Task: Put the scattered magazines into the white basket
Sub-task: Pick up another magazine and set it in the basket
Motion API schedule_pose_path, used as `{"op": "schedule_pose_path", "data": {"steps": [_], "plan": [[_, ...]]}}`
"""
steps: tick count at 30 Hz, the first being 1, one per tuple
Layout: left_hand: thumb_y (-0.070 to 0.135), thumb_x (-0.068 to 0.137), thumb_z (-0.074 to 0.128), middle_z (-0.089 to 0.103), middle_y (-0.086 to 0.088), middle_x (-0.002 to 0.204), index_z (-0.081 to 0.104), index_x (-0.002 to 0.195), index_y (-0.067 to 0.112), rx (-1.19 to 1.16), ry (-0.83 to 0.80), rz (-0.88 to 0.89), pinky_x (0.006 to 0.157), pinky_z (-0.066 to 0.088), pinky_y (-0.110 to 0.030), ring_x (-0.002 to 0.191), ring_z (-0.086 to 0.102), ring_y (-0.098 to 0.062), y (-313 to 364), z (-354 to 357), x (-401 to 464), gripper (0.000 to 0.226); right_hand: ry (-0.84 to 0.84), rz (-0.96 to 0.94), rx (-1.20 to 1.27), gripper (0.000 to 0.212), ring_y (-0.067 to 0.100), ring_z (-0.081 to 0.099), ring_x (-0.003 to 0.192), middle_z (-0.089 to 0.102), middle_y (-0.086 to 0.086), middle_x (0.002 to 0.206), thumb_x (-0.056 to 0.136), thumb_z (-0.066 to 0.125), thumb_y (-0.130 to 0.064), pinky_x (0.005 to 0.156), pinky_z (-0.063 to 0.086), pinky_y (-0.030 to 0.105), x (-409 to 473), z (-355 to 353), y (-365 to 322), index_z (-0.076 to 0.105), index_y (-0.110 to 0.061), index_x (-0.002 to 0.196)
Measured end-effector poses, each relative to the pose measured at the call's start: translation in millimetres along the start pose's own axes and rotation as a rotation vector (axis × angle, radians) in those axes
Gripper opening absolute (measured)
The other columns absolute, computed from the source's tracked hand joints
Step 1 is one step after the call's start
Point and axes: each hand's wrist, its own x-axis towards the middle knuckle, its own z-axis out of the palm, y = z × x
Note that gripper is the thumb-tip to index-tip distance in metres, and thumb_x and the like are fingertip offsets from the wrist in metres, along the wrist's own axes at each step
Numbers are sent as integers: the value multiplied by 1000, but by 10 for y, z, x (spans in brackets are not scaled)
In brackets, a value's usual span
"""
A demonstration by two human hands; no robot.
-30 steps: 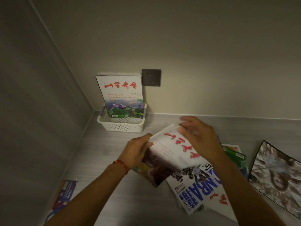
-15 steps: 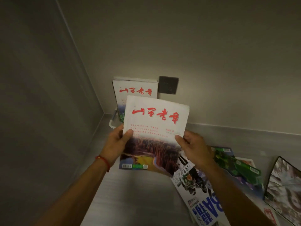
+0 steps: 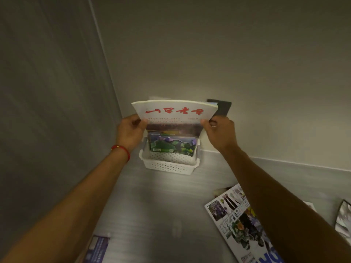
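Magazine (image 3: 174, 115): light, floppy, bowing. Left hand (image 3: 130, 130) and right hand (image 3: 221, 132) pinch its side edges; white basket (image 3: 169, 165) below grip.

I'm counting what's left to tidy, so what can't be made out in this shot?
Head view:
- Magazine in the basket: its top is hidden by the held magazine.
- Wall socket: partly covered by that magazine.
- Blue magazine: cut off by the bottom edge.
- Magazines at right: covered by the right forearm, so uncountable.
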Motion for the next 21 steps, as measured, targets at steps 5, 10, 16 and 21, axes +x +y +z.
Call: {"op": "schedule_pose_path", "data": {"steps": [5, 10, 16, 21], "plan": [[14, 87, 67, 73, -13, 89, 74, 90, 2, 104, 1, -117, 82, 55, -36, 82, 60, -15, -356, 66, 223, 14, -81, 89, 6, 26, 21, 70, 82, 76, 10, 100, 95, 61, -26, 61, 38, 6, 52, 334, 123, 74, -5, 101], [6, 88, 66, 65, -6, 88, 73, 95, -4, -58, -17, -211, 78, 48, -28, 83, 55, -15, -580, 259, 188, 14, -160, 214, -46, 29, 18, 65, 78, 75, 10, 101, 98, 54, -27, 61, 35, 4, 12, 564, 321, 73, -6, 101], [6, 86, 68, 71, -15, 99, 72, 105, -4, -126, 23, -335, 86, 52, -33, 89, 59, -17, -840, 383, 217, 22, -146, 349, -9, 26, 22, 68, 90, 72, 11, 110, 97, 58, -24, 74, 44, 15, -48, 821, 407, 71, -4, 108], [8, 81, 71, 72, -12, 110, 69, 115, 8, -147, -4, -427, 97, 54, -38, 99, 67, -25, -914, 416, 383, 35, -144, 510, 136, 25, 29, 65, 106, 67, 11, 121, 98, 55, -18, 93, 52, 40, 3, 862, 404, 60, -9, 121]]}}
